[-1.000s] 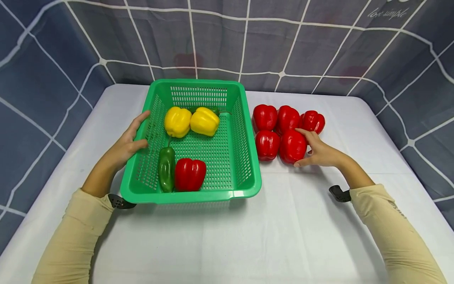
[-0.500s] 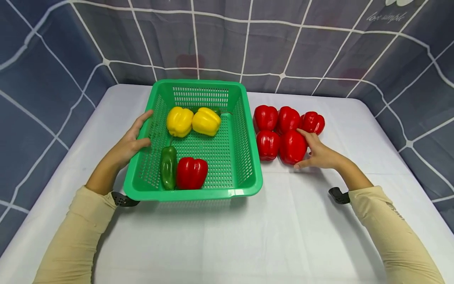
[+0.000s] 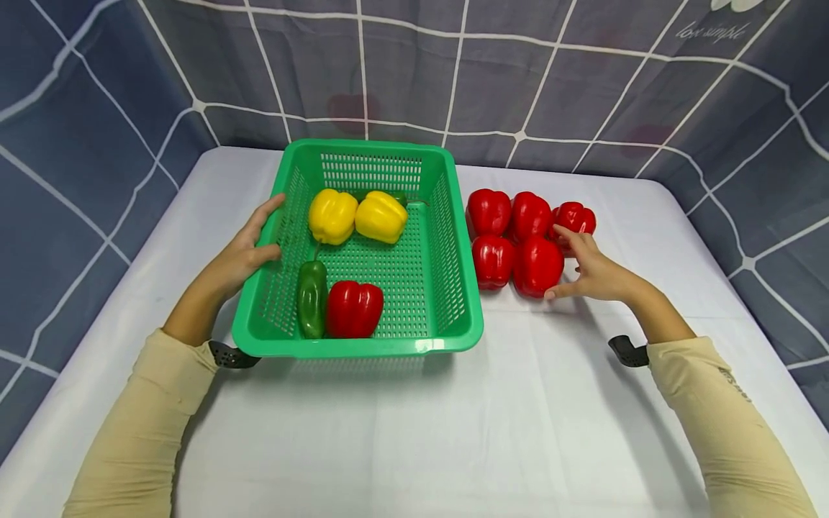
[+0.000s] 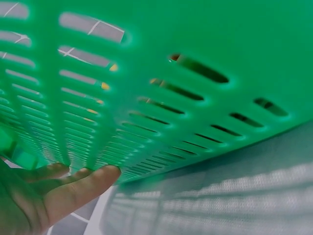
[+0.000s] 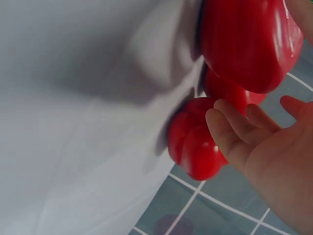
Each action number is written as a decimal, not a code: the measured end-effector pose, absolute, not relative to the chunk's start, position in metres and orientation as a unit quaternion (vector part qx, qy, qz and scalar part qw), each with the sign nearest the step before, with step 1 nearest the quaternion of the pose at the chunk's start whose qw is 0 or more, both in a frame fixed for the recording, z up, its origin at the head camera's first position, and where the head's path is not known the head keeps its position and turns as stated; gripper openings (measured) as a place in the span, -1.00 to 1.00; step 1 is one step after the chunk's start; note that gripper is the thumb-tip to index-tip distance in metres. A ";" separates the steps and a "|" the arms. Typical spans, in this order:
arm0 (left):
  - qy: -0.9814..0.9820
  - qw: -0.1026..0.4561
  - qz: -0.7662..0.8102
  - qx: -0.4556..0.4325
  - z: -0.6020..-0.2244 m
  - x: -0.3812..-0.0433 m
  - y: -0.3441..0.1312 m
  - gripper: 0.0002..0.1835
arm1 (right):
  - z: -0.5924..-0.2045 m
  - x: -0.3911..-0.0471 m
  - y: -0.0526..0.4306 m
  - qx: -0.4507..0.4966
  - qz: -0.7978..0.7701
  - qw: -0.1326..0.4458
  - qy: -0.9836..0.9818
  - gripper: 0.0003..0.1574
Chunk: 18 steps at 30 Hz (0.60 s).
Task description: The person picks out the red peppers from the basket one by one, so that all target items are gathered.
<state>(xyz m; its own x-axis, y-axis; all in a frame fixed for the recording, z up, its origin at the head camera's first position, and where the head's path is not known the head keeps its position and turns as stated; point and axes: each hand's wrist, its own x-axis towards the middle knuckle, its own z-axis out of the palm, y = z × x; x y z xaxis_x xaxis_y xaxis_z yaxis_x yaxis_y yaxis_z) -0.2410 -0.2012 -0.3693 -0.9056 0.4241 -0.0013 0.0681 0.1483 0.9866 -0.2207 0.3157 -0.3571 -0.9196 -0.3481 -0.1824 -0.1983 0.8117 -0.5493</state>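
My left hand rests at the left rim of a green plastic basket, its thumb and index finger over the edge. In the left wrist view, straight fingers touch the basket's slotted outer wall. Inside lie two yellow bell peppers, a red bell pepper and a green chili pepper; another green one is partly hidden behind the yellows. My right hand, fingers spread, is beside the front red bell pepper. In the right wrist view its fingertips overlap another red bell pepper.
Several red bell peppers stand close together right of the basket. The table has a white cloth. A dark checked curtain rises along the back and sides. Each wrist wears a black device.
My right hand has drawn slightly right, away from the front red pepper. My left hand stays at the basket rim. The whole head view has shifted a little.
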 end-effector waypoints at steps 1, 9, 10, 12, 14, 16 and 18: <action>0.744 0.140 0.632 0.165 -0.369 -0.241 -0.201 -0.09 | -0.356 -0.221 0.315 -0.145 -0.269 0.138 0.942 0.38; 0.743 0.139 0.633 0.165 -0.369 -0.241 -0.201 -0.08 | -0.348 -0.224 0.306 -0.131 -0.272 0.135 0.944 0.34; 0.744 0.140 0.633 0.164 -0.369 -0.241 -0.201 -0.08 | -0.347 -0.224 0.304 -0.129 -0.270 0.135 0.944 0.34; 0.746 0.142 0.631 0.162 -0.368 -0.241 -0.201 -0.08 | -0.345 -0.225 0.302 -0.130 -0.264 0.135 0.946 0.33; 0.748 0.143 0.628 0.162 -0.368 -0.241 -0.201 -0.08 | -0.342 -0.226 0.299 -0.129 -0.252 0.133 0.950 0.34; 0.749 0.144 0.626 0.162 -0.367 -0.241 -0.201 -0.08 | -0.337 -0.227 0.295 -0.126 -0.242 0.131 0.953 0.35; 0.750 0.144 0.625 0.162 -0.367 -0.241 -0.202 -0.08 | -0.333 -0.229 0.289 -0.127 -0.235 0.129 0.955 0.35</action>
